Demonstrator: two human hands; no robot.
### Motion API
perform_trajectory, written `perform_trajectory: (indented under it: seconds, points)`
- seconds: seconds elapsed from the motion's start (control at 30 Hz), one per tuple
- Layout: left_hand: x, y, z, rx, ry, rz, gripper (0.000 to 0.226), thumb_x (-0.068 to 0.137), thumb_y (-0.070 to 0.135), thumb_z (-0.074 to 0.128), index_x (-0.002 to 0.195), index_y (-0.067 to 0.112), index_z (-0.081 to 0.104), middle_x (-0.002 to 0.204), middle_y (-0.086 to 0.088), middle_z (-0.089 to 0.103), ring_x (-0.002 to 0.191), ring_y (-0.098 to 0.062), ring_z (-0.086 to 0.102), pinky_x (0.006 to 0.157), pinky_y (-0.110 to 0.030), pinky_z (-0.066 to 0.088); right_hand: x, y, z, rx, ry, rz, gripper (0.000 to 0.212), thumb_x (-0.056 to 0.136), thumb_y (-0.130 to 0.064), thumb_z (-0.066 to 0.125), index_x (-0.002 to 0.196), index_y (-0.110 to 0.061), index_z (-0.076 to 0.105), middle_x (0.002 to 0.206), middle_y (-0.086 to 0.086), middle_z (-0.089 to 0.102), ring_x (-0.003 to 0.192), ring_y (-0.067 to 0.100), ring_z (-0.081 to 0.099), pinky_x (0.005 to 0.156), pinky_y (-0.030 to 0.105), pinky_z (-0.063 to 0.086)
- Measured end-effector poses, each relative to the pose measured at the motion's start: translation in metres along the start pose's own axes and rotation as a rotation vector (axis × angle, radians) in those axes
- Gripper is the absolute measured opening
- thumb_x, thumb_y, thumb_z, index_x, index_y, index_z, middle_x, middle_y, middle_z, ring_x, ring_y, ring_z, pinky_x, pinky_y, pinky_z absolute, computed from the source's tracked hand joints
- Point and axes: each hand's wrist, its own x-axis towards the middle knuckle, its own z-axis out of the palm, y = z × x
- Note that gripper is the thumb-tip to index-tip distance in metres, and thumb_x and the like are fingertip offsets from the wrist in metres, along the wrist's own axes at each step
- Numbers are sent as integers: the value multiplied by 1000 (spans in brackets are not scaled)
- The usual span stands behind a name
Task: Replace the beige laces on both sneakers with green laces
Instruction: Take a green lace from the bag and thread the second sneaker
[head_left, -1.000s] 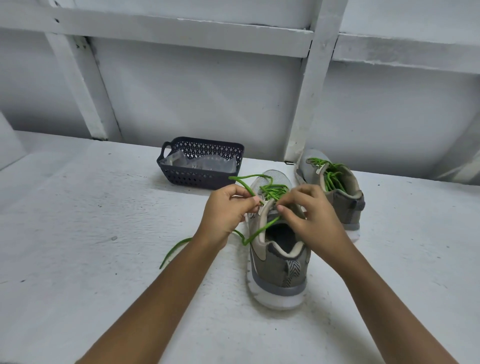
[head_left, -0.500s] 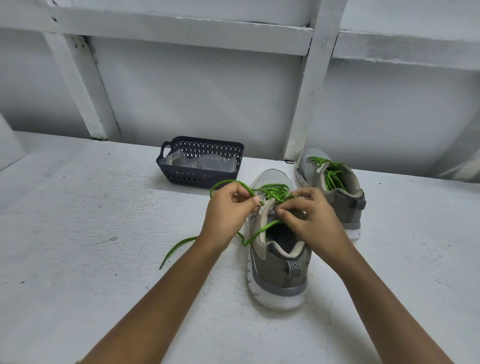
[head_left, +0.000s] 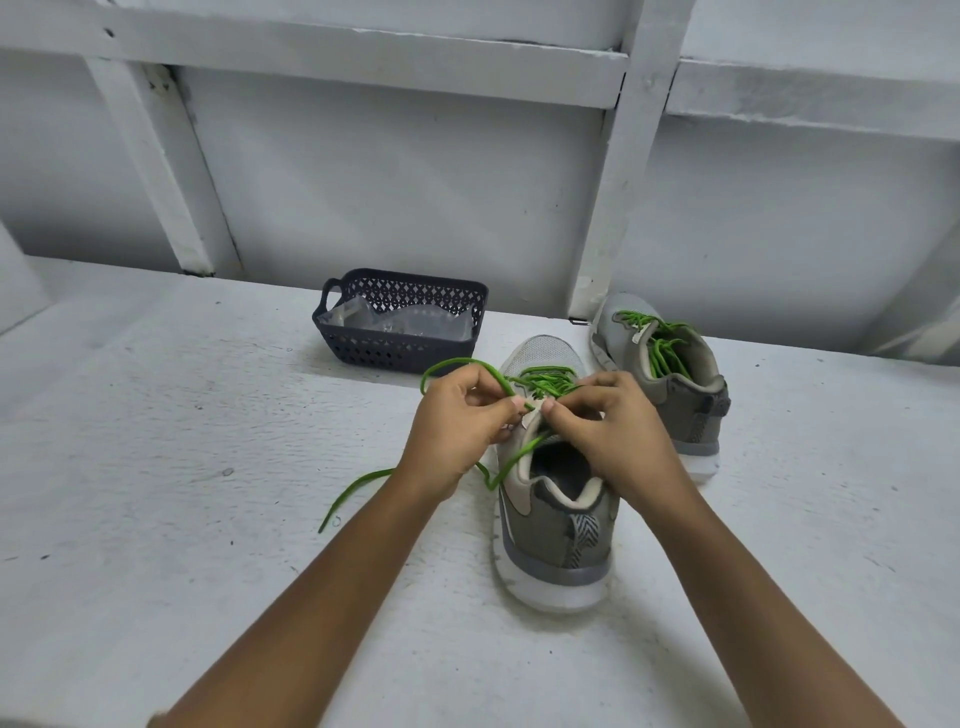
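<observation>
The worktop (head_left: 156, 467) runs off the left edge, rough, white and wide there. One tail of the green lace (head_left: 358, 488) lies loose on it, and part of the tail is hidden behind the left wrist. Further back, near the wall (head_left: 415, 182), stands a dark lattice basket (head_left: 400, 356) holding clear plastic (head_left: 410, 322), whose contents are too blurred to make out.

The left grip (head_left: 457, 421) has its fingers curled and pinches the lace's other end, which arcs up in a loop over the knuckles, its tip pointing at the top eyelets. The near sneaker (head_left: 556, 530) sits at the middle of the worktop with its heel towards the person. It is grey-olive with a white sole, a beige collar and green lacing across the front. Both hands cover its tongue and upper eyelets.

The right grip (head_left: 608, 431) is also closed, thumb and forefinger pinching the sneaker's upper at those eyelets, though the fingers hide the contact itself.

The far sneaker (head_left: 691, 410) stands just behind and to the right, apart from the near one. It is already laced green (head_left: 660, 353), the ends tucked inside. Bare worktop continues past it to the right edge. Both forearms are cut off at the bottom edge.
</observation>
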Motion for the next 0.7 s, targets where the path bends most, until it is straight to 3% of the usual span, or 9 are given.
perform_trajectory:
  seconds: [0.17, 0.33, 0.5, 0.6, 0.7]
  points:
    - [0, -1, 1, 5, 19, 14, 26, 83, -2, 66, 66, 11, 53, 63, -1, 67, 62, -8, 66, 62, -25, 57, -3, 4, -2, 27, 8, 0, 12, 83, -10, 69, 91, -17, 74, 105, 1, 44, 98, 1, 43, 70, -11, 22]
    - [0, -3, 2, 159, 61, 85, 25, 82, 5, 69, 64, 15, 56, 62, 1, 64, 66, -13, 63, 70, -35, 57, -1, 5, -2, -26, -5, -8, 12, 82, -12, 69, 92, -16, 75, 105, 0, 45, 95, 2, 44, 71, -9, 24]
    - [-6, -1, 7, 402, 118, 281, 18, 84, 13, 68, 68, 18, 61, 62, 10, 60, 60, 0, 56, 58, -12, 43, -2, 5, -3, -48, -13, -20, 13, 82, -13, 70, 94, -15, 75, 108, 1, 45, 98, 4, 46, 81, 5, 27]
    - [-8, 1, 10, 473, 110, 348, 10, 85, 12, 66, 75, 13, 63, 65, 9, 60, 64, -9, 58, 61, -18, 45, -2, 4, -4, -44, -17, -25, 13, 83, -13, 70, 94, -14, 75, 108, 2, 46, 101, 4, 45, 83, 5, 27]
    - [-6, 1, 6, 500, 90, 326, 16, 85, 12, 66, 71, 16, 58, 63, 9, 58, 61, -4, 55, 58, -17, 42, -3, 5, -4, -36, -16, -24, 13, 83, -13, 69, 95, -14, 75, 107, 1, 45, 100, 3, 45, 81, 2, 27]
